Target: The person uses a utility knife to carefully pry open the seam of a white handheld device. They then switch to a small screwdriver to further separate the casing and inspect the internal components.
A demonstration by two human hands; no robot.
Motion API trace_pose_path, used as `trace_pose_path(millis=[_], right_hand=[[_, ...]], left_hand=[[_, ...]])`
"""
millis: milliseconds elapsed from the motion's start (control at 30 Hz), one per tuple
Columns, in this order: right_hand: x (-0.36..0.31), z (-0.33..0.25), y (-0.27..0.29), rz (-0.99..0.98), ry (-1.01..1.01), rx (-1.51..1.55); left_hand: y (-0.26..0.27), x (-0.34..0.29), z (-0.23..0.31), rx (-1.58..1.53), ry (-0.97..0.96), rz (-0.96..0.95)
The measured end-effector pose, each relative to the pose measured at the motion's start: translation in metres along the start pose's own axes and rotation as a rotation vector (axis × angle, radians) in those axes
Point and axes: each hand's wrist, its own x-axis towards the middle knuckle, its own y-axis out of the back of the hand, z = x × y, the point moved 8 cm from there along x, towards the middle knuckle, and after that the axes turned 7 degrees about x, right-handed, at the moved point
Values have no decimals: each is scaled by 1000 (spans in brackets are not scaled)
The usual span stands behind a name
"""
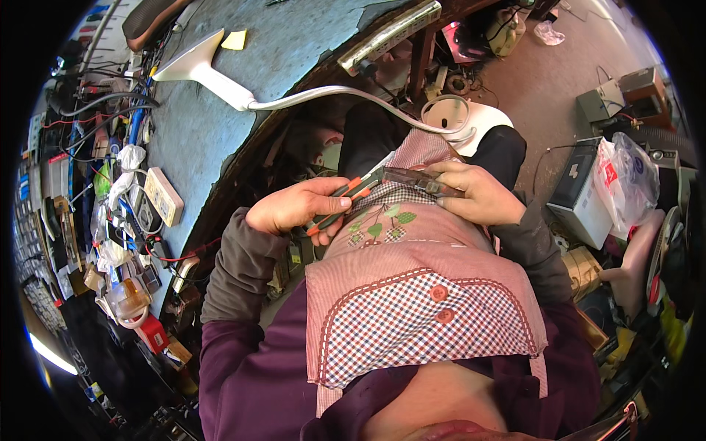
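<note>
My left hand [298,207] is closed around a tool with orange-and-black handles [340,209]. A slim metal part of that tool points up and to the right, over my lap. My right hand [479,192] grips a dark, blocky metal piece [413,179], fingers wrapped over its right end. The tool and the metal piece meet or overlap in front of my apron; the exact contact is too small to make out. Under both hands lies the pinkish checked apron [434,224] with a leaf-and-berry print.
A white gooseneck lamp [220,84] stretches from the blue worktop [276,40] across to a white stool [489,121]. A power strip [390,35] runs along the worktop's edge. Cables and small parts crowd the left side, near a white box [163,196]. Boxes and a plastic bag [629,176] stand at right.
</note>
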Motion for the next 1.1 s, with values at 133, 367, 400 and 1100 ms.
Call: trace_pose_path(millis=[133,367,400,1100], right_hand=[[7,-10,1,-21,63,-21],[12,-11,-2,-129,3,-19],[13,-12,-2,-124,8,-26],[2,-4,-20,-230,103,71]], left_hand=[[3,-4,-3,30,23,18],[6,-7,-6,101,75,24],[6,-6,-7,110,75,18],[16,28,-58,-41,68,-40]])
